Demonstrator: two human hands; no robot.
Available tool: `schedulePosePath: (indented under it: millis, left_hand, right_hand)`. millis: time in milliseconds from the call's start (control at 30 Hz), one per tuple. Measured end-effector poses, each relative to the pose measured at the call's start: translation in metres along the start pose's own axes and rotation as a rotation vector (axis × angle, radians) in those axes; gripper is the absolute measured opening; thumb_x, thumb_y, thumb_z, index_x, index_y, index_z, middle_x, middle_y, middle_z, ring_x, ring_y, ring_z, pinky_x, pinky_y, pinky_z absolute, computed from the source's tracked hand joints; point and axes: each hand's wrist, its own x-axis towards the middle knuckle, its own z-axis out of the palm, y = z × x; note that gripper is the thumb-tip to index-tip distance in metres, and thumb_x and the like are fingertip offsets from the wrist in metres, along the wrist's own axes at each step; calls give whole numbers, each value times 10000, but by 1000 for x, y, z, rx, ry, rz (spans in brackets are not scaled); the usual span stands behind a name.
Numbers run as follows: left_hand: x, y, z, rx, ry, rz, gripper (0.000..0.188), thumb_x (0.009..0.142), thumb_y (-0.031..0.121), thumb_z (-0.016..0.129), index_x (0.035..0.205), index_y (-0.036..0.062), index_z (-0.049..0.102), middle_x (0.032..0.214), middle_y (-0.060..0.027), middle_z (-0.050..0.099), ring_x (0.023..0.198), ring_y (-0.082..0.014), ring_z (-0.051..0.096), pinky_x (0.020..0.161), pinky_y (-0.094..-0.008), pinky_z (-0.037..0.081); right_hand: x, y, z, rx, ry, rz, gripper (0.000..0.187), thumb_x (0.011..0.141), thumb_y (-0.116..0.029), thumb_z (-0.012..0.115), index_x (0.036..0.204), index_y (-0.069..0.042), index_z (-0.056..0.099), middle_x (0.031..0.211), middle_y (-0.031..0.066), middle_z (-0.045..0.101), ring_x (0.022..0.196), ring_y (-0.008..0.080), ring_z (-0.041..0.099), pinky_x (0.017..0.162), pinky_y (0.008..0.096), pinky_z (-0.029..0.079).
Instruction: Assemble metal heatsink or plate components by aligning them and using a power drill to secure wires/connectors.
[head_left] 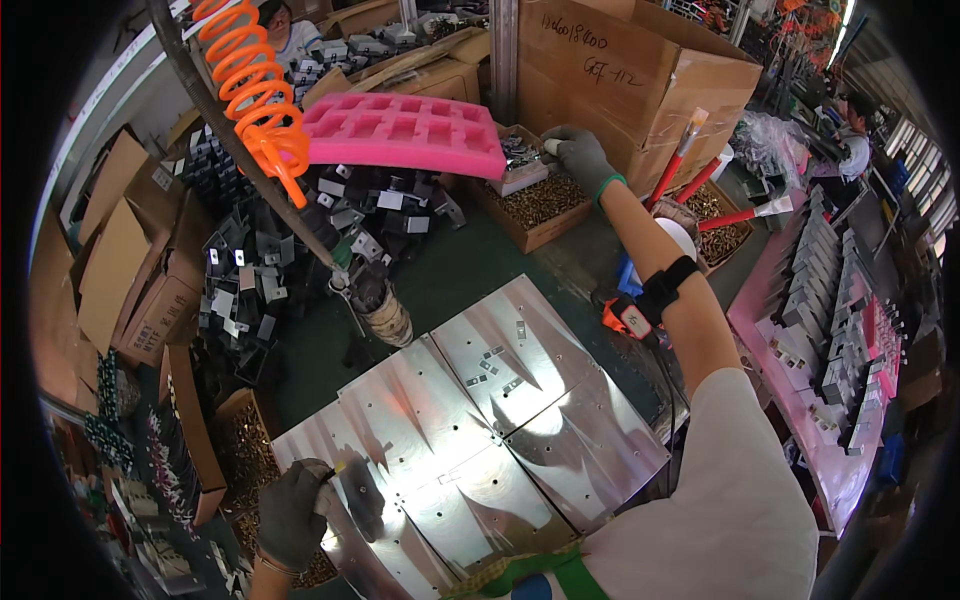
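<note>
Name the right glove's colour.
The right glove is dark grey with a green cuff edge, shown best in the head view.

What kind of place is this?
Probably a factory or workshop assembly area: flat silvery metal plates lie before the person, small brass-coloured metal parts fill an open brown cardboard box, and a coiled orange plastic hose hangs overhead.

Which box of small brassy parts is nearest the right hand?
The box beside the pink foam, with a tray of silvery bits at its far end, near the right hand. Others sit by the red-handled brushes and the left hand.
</note>
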Motion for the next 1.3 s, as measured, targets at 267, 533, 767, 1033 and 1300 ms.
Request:
schedulePosePath:
  millis: [267,533,767,1033,1300]
  left_hand:
    - [7,-1,7,-46,15,-41,178,840,122,535,980,16,568,904,-171,609,751,-365,602,645,-414,475]
    - [-2,-5,9,1,-1,-42,266,742,18,524,1006,15,549,971,-168,611,817,-375,610,683,-424,496]
    - [9,-6,19,15,-9,11,190,818,75,539,1000,21,555,964,-152,616,785,-357,617,657,-412,498]
    - [11,-7,22,-16,10,-5,173,833,82,535,988,12,566,946,-163,613,790,-364,612,657,-408,485]
    - [9,-6,26,0,37,1,172,803,104,592,958,29,592,903,-159,628,783,-358,631,655,-411,513]
  right_hand:
    - [45,-3,28,-583,-50,-191,334,874,-182,550,1197,-106,584,998,159,662,816,268,669,817,356,511]
    - [-77,-52,21,-1137,-604,-458,269,781,-231,603,1016,-106,638,939,125,648,945,298,614,791,391,481]
    - [-186,-3,15,-945,-980,-671,162,761,-158,639,907,-90,622,1044,62,573,887,242,611,738,362,490]
    - [-154,2,-5,-1075,-824,-580,128,783,-129,604,891,-60,600,937,102,573,829,272,612,705,404,485]
    - [13,-28,10,-793,-149,-300,226,839,-204,603,995,-43,639,872,134,660,749,238,672,717,329,518]
